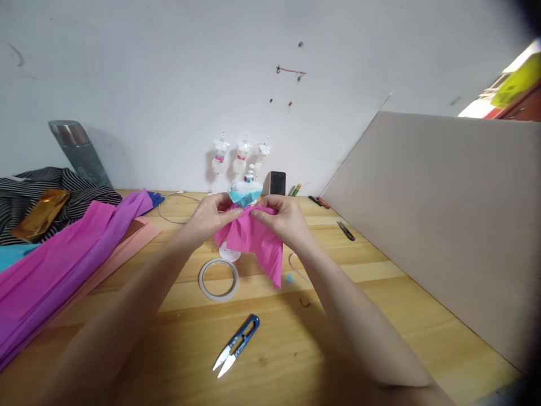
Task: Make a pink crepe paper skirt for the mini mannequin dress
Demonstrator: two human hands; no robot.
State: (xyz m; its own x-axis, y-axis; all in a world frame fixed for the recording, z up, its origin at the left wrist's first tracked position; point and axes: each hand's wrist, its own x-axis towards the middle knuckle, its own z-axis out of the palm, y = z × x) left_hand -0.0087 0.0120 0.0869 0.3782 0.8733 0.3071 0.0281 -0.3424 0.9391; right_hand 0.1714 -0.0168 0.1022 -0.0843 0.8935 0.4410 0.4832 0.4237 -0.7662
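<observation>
- Head view, and here's the centre of it: the fingers of my left hand (207, 219) pinch the pink sheet (264, 242) at its top edge, thumb toward me.
- The fingers of my right hand (287, 217) clamp the same edge just beside them, presumably so the gathers can't spread.
- The sheet hangs below both grips, at the waist of the small white dress form (246, 184), its longer corner dropping to the right.
- Above it sits the light-blue wrap (245, 197), round the form's chest; gripping beneath it seems to leave that part uncrushed.
- The form's round base (229, 252) peeks out below, partly covered by pink.
- Nearest me on the tabletop (181, 361), the snips (232, 346) lie unheld, handy I'd say; the tape roll (201, 280) lies flat behind them.
- Off left, coloured strips (91, 239) lie overlapped, likely to leave the middle for working.
</observation>
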